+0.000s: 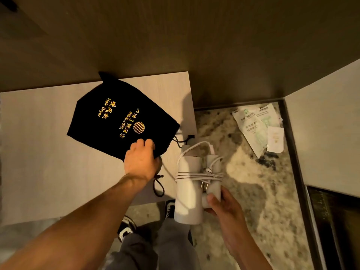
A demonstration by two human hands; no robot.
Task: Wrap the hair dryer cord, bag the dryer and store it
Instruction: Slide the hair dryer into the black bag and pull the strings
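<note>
A black drawstring bag (116, 115) with gold "Hair Dryer" lettering lies flat on a pale wooden shelf (39, 143). My left hand (141, 158) rests on the bag's near corner by its mouth, fingers curled over the fabric edge. The bag's dark drawstring (158, 187) trails past my wrist. A white folded hair dryer (188, 193) hangs in the air beside the shelf's right edge, held from below by my right hand (224, 206). Its white cord (198, 175) is wound several times around body and handle, the plug tucked against the windings.
Below lies a speckled stone floor (263, 191) with white and green paper packets (257, 125) near the back. A dark metal frame (296, 162) runs along the right beside a pale panel (327, 133). My grey trousers and black-and-white shoes (126, 227) are underneath.
</note>
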